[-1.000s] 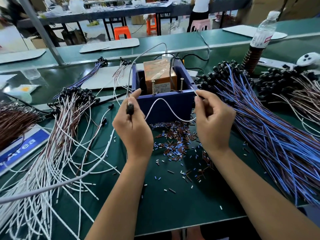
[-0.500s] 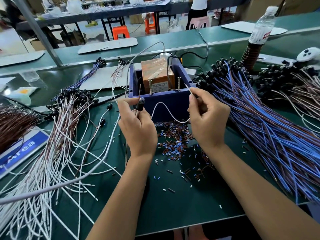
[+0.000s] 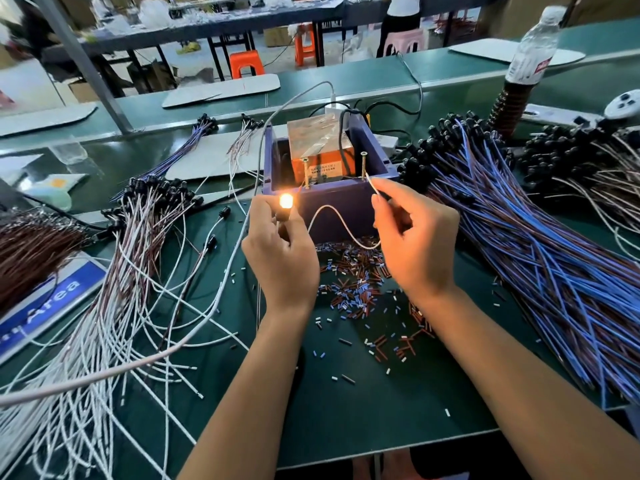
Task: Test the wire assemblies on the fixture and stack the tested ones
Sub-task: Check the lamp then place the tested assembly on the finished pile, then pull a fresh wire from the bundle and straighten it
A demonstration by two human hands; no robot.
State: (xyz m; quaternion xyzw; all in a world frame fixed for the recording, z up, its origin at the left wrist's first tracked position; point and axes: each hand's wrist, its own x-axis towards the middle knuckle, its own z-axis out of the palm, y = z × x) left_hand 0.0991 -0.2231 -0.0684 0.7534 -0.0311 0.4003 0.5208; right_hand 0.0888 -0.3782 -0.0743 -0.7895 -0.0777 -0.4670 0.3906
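Now lit orange: small lamp head [image 3: 286, 201] of thin white wire assembly [image 3: 341, 225], dark half a second back. Left hand [image 3: 282, 261] pinching lamp end beside left screw post; right hand [image 3: 415, 244] pinching bare lead against right brass screw post [image 3: 363, 166] of blue box fixture [image 3: 332, 216]. Testing underway, apparently passed; next, lift clear and stack.

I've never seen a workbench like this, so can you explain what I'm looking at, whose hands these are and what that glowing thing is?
One camera, worn on a person's head, looks down at their own hands over a green bench. The left hand holds a small lamp that glows orange. The right hand pinches the lamp's white wire against a screw on the blue test box. White wire assemblies lie left, blue wire assemblies right, and cut sleeve bits lie between.
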